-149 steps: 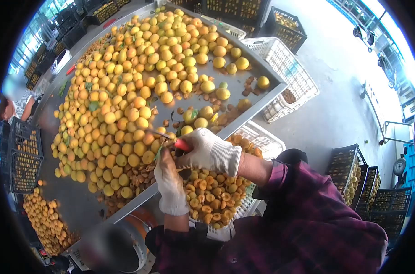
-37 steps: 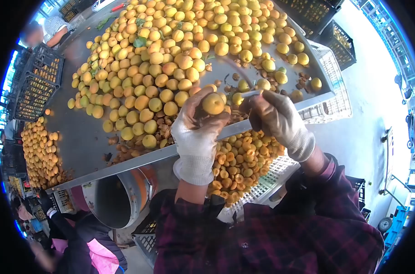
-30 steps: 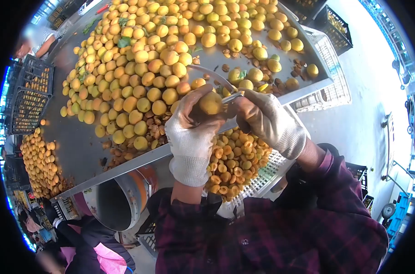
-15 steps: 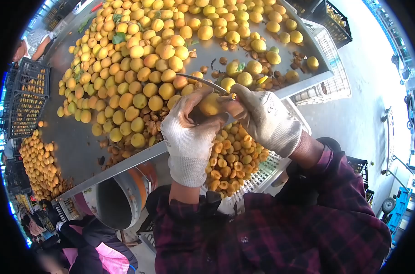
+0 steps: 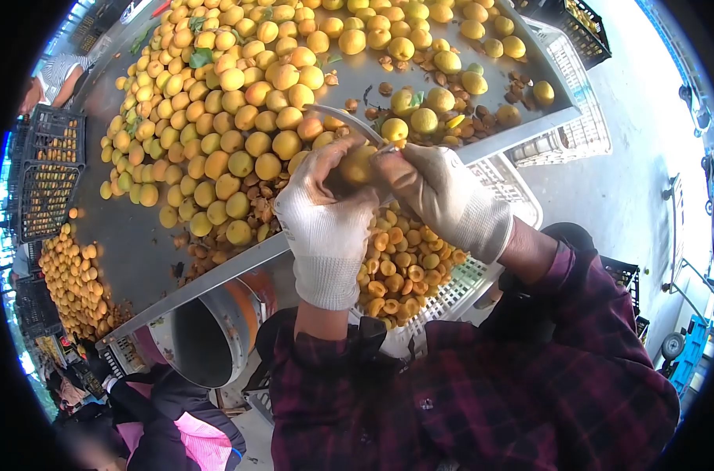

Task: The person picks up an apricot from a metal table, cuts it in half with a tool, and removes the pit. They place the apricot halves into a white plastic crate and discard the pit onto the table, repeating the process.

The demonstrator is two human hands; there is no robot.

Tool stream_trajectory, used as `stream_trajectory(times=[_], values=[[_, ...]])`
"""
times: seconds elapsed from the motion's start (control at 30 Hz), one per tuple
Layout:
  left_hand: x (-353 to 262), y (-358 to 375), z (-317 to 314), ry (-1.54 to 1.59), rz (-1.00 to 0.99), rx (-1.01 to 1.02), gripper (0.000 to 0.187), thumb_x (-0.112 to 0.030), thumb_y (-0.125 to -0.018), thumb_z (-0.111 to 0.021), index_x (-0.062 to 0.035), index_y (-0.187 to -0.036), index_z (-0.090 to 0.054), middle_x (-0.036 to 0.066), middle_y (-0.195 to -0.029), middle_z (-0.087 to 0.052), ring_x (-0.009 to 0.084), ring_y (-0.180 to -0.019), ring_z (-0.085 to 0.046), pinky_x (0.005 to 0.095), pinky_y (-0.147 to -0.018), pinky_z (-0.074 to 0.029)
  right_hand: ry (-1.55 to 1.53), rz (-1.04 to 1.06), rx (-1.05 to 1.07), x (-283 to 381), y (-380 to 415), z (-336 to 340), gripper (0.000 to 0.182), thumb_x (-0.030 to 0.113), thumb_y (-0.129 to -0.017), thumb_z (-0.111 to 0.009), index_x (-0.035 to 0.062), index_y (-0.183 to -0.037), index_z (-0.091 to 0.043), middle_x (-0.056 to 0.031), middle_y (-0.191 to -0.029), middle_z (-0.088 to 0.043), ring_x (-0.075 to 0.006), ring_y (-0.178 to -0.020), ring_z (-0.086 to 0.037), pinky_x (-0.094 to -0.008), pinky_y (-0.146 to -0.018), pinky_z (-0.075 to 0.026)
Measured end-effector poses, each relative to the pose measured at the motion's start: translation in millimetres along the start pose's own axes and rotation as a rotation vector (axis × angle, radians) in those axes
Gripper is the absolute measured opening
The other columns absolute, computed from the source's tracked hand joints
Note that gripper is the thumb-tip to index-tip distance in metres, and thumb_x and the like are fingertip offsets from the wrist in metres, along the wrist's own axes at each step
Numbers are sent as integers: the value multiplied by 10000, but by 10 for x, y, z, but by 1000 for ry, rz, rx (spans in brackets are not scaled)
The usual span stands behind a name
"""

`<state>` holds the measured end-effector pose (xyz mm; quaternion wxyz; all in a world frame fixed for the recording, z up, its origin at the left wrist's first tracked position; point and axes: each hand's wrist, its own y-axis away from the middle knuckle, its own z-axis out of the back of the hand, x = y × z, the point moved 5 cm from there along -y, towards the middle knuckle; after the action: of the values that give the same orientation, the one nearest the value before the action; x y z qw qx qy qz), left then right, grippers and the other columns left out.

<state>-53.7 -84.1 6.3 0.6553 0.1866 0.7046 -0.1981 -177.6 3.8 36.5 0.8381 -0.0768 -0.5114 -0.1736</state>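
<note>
My left hand (image 5: 324, 228), in a white glove with bare fingertips, is closed round a yellow apricot (image 5: 358, 166). My right hand (image 5: 455, 200), gloved the same way, grips a knife with a thin curved blade (image 5: 343, 117). The blade points up and left, passing just over the top of the apricot, and its handle is hidden in my fingers. Both hands meet above the near edge of a metal table (image 5: 208, 284). Below them, pitted apricot halves (image 5: 408, 263) fill a white plastic crate (image 5: 475, 286).
Whole apricots (image 5: 223, 118) are heaped over the table, with pits and scraps near its edge. A metal bucket (image 5: 204, 341) stands below the table at left. Black crates (image 5: 52, 173) of fruit are stacked far left. Another person (image 5: 176, 424) sits at lower left.
The knife and my right hand have shifted slightly over the apricot, the blade now lying higher and nearer its top. The apricot stays in my left hand. The view has shifted a little.
</note>
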Motion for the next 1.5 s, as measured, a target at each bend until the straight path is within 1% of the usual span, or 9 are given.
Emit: stream_trajectory(times=[0.1,0.3,0.4,0.43,0.6,0.7,0.8,0.97,1.5], values=[[-76,-30,-25,28,52,-16,403,123,-666,-756,66,-1058,-676,95,-1035,-669,163,-956,-659,299,-853,-554,-776,-352,405,-133,14,-60,532,525,-1035,-446,30,-993,-636,51,-567,-389,-49,-436,-340,-237,-404,-275],[-116,-20,-23,283,234,-6,407,135,-718,-721,74,-1113,-647,113,-1025,-670,166,-868,-662,299,-776,-576,-1853,-588,841,-308,2,-319,507,541,-1042,-393,92,-831,-502,17,-550,-428,-30,-387,-299,-183,-323,-209],[-40,-28,14,612,193,33,439,147,-737,-687,74,-1164,-620,129,-1040,-668,185,-880,-668,310,-805,-574,-1759,-427,952,-126,-22,-251,490,510,-1056,-376,96,-815,-480,4,-543,-433,-35,-380,-300,-187,-315,-210],[-32,-23,10,628,221,-6,456,153,-742,-669,69,-1186,-607,133,-1058,-667,195,-906,-668,317,-825,-571,-1904,-607,639,-86,11,-223,520,556,-1036,-394,89,-827,-485,10,-542,-414,-42,-373,-286,-194,-331,-222],[0,-75,92,629,192,-57,508,167,-751,-642,37,-1239,-588,121,-1135,-658,220,-1020,-658,342,-880,-567,-517,-133,259,40,-4,130,704,745,-914,-462,54,-807,-547,1,-577,-492,-56,-465,-438,-214,-421,-320],[20,-64,153,610,162,-51,460,94,-789,-675,18,-1237,-600,124,-1178,-657,227,-1030,-669,357,-898,-566,-239,-20,115,17,58,99,337,304,-1018,-576,-19,-952,-650,-56,-664,-613,-160,-591,-603,-323,-532,-450],[-64,-44,137,581,148,-32,416,16,-829,-711,8,-1231,-607,128,-1202,-661,228,-1032,-676,364,-897,-565,-21,8,87,-25,108,55,280,233,-1014,-579,-39,-1018,-649,-148,-713,-641,-274,-643,-646,-364,-579,-476],[-66,-50,127,568,154,-62,412,15,-824,-716,7,-1219,-598,151,-1198,-662,226,-993,-682,350,-847,-577,-13,196,-2,24,131,-29,313,294,-1010,-585,-11,-1061,-633,-214,-741,-620,-396,-691,-642,-402,-570,-465],[79,-22,193,485,147,-169,312,46,-829,-684,40,-1131,-608,152,-1054,-703,228,-922,-700,367,-873,-567,50,-86,117,5,137,-208,379,352,-1018,-559,-13,-920,-595,-211,-707,-617,-390,-702,-649,-428,-597,-472]])
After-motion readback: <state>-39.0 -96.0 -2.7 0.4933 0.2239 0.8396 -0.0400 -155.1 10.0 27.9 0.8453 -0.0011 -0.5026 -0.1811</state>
